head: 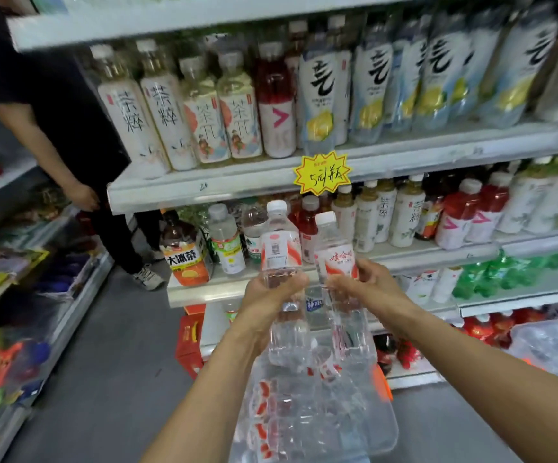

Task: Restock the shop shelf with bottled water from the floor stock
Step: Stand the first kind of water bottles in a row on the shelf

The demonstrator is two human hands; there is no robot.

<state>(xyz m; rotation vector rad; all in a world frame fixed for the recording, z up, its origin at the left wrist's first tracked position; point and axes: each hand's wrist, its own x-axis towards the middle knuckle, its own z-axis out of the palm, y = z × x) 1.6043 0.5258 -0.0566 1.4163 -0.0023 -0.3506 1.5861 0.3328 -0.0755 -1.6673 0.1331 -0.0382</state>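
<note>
— Which step are you on?
— Carrying, I'd say. My left hand (270,292) is curled round the middle of one water bottle (281,248), and my right hand (366,279) is wrapped round a second bottle (336,259) the same way. Both are upright, caps up, side by side, right in front of the shelf (204,290)
— And the floor stock?
— The torn-open pack (304,416) lies on the floor under my forearms, with more bottles in it
— Where do these two go?
— My guess is the row just behind them, where clear white-capped bottles (254,225) stand to the right of the big iced tea bottle (184,252). How much room is back there I can't tell, as my own bottles hide it
— So what does the next move need?
— Reach forward under the yellow price tag (322,173), set each base down flat and keep from knocking over the neighbours. Only then should I loosen my fingers and go down to the pack for more
</note>
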